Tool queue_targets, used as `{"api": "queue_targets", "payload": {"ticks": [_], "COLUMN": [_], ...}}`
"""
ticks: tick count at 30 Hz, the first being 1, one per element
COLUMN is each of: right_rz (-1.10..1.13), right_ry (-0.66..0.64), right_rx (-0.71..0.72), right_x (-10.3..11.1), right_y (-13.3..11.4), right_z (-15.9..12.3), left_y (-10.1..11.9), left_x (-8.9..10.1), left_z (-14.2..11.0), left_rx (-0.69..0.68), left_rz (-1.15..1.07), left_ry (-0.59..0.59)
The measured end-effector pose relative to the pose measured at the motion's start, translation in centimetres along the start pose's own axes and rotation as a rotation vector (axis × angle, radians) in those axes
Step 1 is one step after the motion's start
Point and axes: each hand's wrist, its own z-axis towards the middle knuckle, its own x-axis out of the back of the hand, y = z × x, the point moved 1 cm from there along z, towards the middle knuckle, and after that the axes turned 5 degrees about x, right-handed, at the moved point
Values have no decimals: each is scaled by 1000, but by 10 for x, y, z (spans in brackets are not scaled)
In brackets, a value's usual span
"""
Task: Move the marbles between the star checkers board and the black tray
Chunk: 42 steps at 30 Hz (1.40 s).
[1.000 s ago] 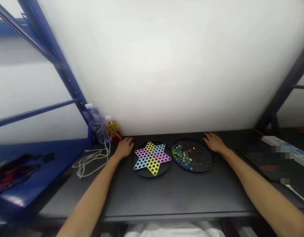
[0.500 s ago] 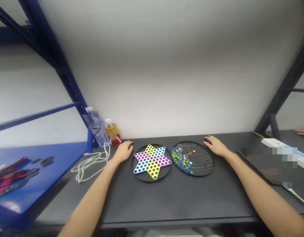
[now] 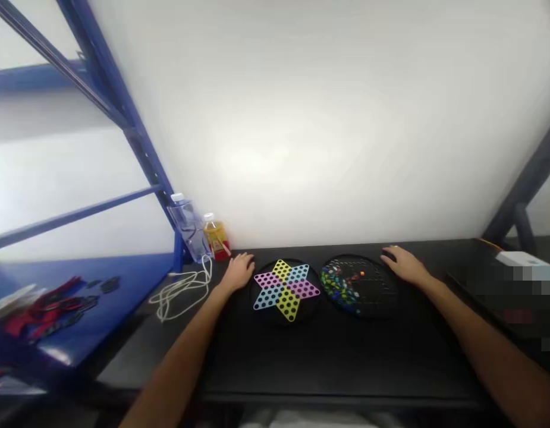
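Observation:
My left hand (image 3: pixel 239 272) lies palm down on the dark table, fingers stretched out, holding nothing. To its right is a Chinese checkers board (image 3: pixel 287 289), a six-pointed star in yellow, pink and blue with many holes, set in a round black tray (image 3: pixel 297 322). Beside that is a second round black tray (image 3: pixel 377 317). Colourful glass marbles (image 3: pixel 339 291) are gathered on its left side, and a small orange piece (image 3: pixel 362 273) lies nearer its middle. My right hand (image 3: pixel 405 264) rests at this tray's far right edge, fingers apart, with nothing visible in them.
A white cord (image 3: pixel 181 291) lies loosely coiled left of my left hand. Behind it stand a clear bottle (image 3: pixel 189 229) and a yellow-and-red bottle (image 3: pixel 217 238). A blue table (image 3: pixel 123 273) with red and black items is at left. A white box (image 3: pixel 519 259) sits at right.
The camera has turned slightly left, so everything appears farther right, and the picture's lighting differs. My hands stay at about the same places beside the two trays.

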Motion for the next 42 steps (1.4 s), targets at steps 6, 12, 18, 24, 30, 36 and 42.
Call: {"api": "queue_targets", "payload": {"ticks": [6,12,18,24,30,36,42], "right_rz": [-80,-54,40,124,242,421,408], "right_ry": [40,48,33,68,226,-51,-167], "right_rx": [57,58,23,-11,149,424,415], "right_x": [-2,5,10,19,62,86,78], "right_y": [-7,-10,-8,-8,-72,-146,-148], "right_z": [-3,-3,-3,-5,-14,-30,-31], "left_y": [6,9,5,5,0,0,-2], "left_x": [0,5,5,4,2,2,1], "left_z": [-4,-4,-2,0,3,3,5], "left_rx": [9,-21,-89,-93,-80,-77,-100], "left_rz": [32,49,49,43,39,-12,-15], "left_ry": [20,47,59,70,63,71,66]}}
